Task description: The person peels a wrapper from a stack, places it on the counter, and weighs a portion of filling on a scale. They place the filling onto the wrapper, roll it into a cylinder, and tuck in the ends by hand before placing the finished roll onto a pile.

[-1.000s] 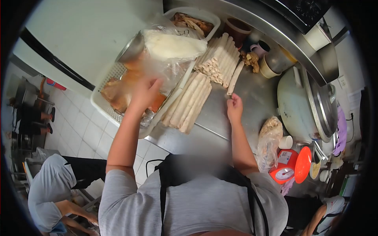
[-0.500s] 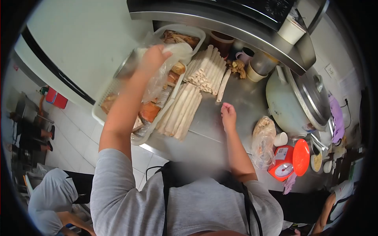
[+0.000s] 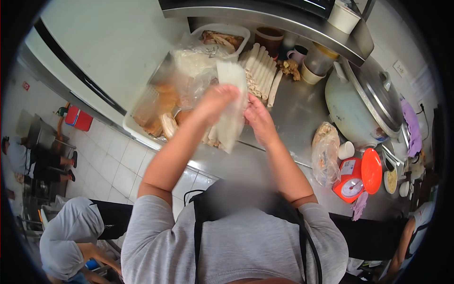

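A flat, whitish translucent plastic bag stretches upright between my hands, above the counter. My left hand grips it from the left side, slightly blurred. At its right edge, my right hand pinches it, the fingertips partly behind the plastic. Long pale rolls lie stacked just behind the bag, which hides part of the pile. To the left, a white plastic basket holds browned pieces of food and clear plastic wrapping.
A large lidded pot stands at the right. Nearer are a bagged item, a white cup and a red scale. Ginger and containers line the back. An overhead steel edge juts out. Other people work behind on both sides.
My left hand has moved right from over the basket, bringing the plastic bag in front of the rolls. My right hand has moved up and left to meet it. The view has shifted slightly.
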A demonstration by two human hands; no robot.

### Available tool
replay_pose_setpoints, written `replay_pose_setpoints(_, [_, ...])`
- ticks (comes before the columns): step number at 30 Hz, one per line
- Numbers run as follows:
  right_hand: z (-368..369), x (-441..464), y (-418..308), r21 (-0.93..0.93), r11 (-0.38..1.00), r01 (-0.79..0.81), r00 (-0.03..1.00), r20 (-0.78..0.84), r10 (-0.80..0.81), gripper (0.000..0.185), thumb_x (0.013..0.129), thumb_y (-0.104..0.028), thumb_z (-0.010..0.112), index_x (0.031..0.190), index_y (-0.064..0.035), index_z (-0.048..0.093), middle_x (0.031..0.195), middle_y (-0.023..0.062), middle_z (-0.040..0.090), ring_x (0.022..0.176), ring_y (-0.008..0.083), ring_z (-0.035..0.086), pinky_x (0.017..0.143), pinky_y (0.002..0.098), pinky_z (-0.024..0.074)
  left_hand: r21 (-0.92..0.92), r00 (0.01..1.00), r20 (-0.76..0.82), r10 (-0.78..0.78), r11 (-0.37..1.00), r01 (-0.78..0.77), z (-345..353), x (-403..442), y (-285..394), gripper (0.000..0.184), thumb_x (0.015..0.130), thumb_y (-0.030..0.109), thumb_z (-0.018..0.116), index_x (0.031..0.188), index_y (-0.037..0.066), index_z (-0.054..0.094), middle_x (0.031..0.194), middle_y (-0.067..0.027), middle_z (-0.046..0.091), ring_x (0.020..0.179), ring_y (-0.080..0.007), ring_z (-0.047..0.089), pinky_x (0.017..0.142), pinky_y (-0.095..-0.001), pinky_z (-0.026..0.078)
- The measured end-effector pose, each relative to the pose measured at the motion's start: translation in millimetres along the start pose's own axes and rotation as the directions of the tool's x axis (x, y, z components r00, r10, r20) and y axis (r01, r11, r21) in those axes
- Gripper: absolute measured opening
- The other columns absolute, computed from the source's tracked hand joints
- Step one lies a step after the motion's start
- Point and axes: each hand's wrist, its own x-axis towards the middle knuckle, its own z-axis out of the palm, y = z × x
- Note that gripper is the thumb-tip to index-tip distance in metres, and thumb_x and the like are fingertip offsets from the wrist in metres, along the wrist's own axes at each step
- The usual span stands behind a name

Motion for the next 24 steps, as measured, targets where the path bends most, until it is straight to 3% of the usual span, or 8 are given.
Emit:
replay_pose_setpoints(1, [2.7, -4.5, -0.8, 0.002, 0.999, -0.033, 0.999, -0.013, 0.033, 0.030, 0.085, -0.020, 0.054, 0.110, -0.0033, 0.052, 0.087, 0.0005, 0.056, 0.076, 0.0080, 0.050, 0.067, 0.0204, 0.0402, -0.025, 0.996, 0.081, -0.039, 0.999, 0.041, 6.3, -2.3, -21.9, 0.011, 0.082, 0.011, 0.054, 0.092, 0.006, 0.057, 0.082, -0.0006, 0.058, 0.069, -0.0105, 0.053, 0.062, -0.0243, 0.044])
replay_pose_setpoints(7, [-64.8, -13.8, 48.7, -0.076, 0.920, -0.385, 0.920, -0.116, 0.375, 0.020, 0.084, -0.008, 0.049, 0.103, -0.0037, 0.051, 0.091, 0.0045, 0.059, 0.078, 0.0128, 0.057, 0.070, 0.0281, 0.0473, -0.214, 0.999, -0.041, -0.033, 0.977, 0.024, -3.9, -17.5, -50.1, 0.012, 0.085, 0.014, 0.052, 0.094, 0.007, 0.054, 0.087, -0.0007, 0.057, 0.077, -0.0097, 0.054, 0.066, -0.0248, 0.045])
replay_pose_setpoints(10, [-70.6, -33.1, 42.1, 0.053, 0.929, -0.367, 0.919, -0.132, 0.371, 0.015, 0.083, -0.007, 0.050, 0.097, -0.0039, 0.051, 0.091, 0.0068, 0.059, 0.079, 0.0145, 0.058, 0.070, 0.0299, 0.0482, -0.322, 0.992, 0.129, 0.013, 0.946, 0.030, -23.3, -20.9, -33.9, 0.016, 0.085, 0.014, 0.051, 0.099, 0.006, 0.052, 0.094, -0.0024, 0.056, 0.084, -0.0117, 0.054, 0.072, -0.0267, 0.044])
replay_pose_setpoints(13, [-82.5, -48.3, 41.1, 0.141, 0.961, -0.236, 0.897, -0.349, 0.271, 0.015, 0.083, -0.010, 0.049, 0.097, -0.0050, 0.053, 0.085, 0.0052, 0.060, 0.071, 0.0137, 0.059, 0.062, 0.0281, 0.0485, -0.333, 0.981, 0.194, 0.005, 0.941, 0.061, -26.7, -27.2, -10.6, 0.019, 0.085, 0.013, 0.051, 0.102, 0.004, 0.052, 0.099, -0.0041, 0.055, 0.091, -0.0141, 0.052, 0.079, -0.0281, 0.042])
replay_pose_setpoints(14, [-85.8, -54.7, 36.6, 0.133, 0.973, -0.188, 0.885, -0.406, 0.227, 0.012, 0.083, -0.010, 0.048, 0.094, -0.0050, 0.051, 0.085, 0.0055, 0.060, 0.070, 0.0138, 0.058, 0.061, 0.0281, 0.0482, -0.291, 0.993, 0.100, 0.056, 0.956, -0.024, -35.9, -16.3, -23.5, 0.022, 0.084, 0.014, 0.051, 0.103, 0.003, 0.052, 0.100, -0.0051, 0.055, 0.093, -0.0153, 0.051, 0.080, -0.0284, 0.041])
replay_pose_setpoints(17, [-110.8, -72.6, 31.3, 0.052, 0.994, -0.097, 0.858, -0.502, 0.110, 0.012, 0.084, -0.012, 0.050, 0.095, -0.0066, 0.051, 0.086, 0.0045, 0.060, 0.072, 0.0121, 0.058, 0.063, 0.0272, 0.0479, -0.225, 0.986, 0.137, 0.092, 0.973, -0.060, -43.7, -3.5, -37.4, 0.021, 0.084, 0.013, 0.051, 0.103, 0.003, 0.052, 0.100, -0.0049, 0.054, 0.095, -0.0139, 0.049, 0.081, -0.0277, 0.039])
replay_pose_setpoints(22, [-129.6, -106.6, -5.5, -0.180, 0.982, -0.062, 0.767, -0.638, -0.069, 0.010, 0.085, -0.010, 0.049, 0.094, -0.0074, 0.051, 0.084, 0.0029, 0.059, 0.071, 0.0107, 0.057, 0.062, 0.0249, 0.0472, -0.168, 0.983, 0.183, 0.014, 0.986, 0.017, -14.5, 7.8, -59.0, 0.020, 0.084, 0.014, 0.051, 0.102, 0.005, 0.053, 0.093, -0.0037, 0.054, 0.082, -0.0129, 0.051, 0.069, -0.0272, 0.043])
replay_pose_setpoints(24, [-124.0, -119.9, -27.0, -0.252, 0.966, 0.058, 0.709, -0.671, -0.217, 0.010, 0.084, -0.011, 0.050, 0.094, -0.0070, 0.051, 0.082, 0.0025, 0.058, 0.067, 0.0093, 0.055, 0.057, 0.0231, 0.0447, -0.125, 0.983, 0.182, 0.007, 0.992, 0.016, 5.1, 5.4, -58.9, 0.019, 0.084, 0.015, 0.052, 0.100, 0.005, 0.053, 0.088, -0.0025, 0.054, 0.076, -0.0120, 0.051, 0.063, -0.0272, 0.043])
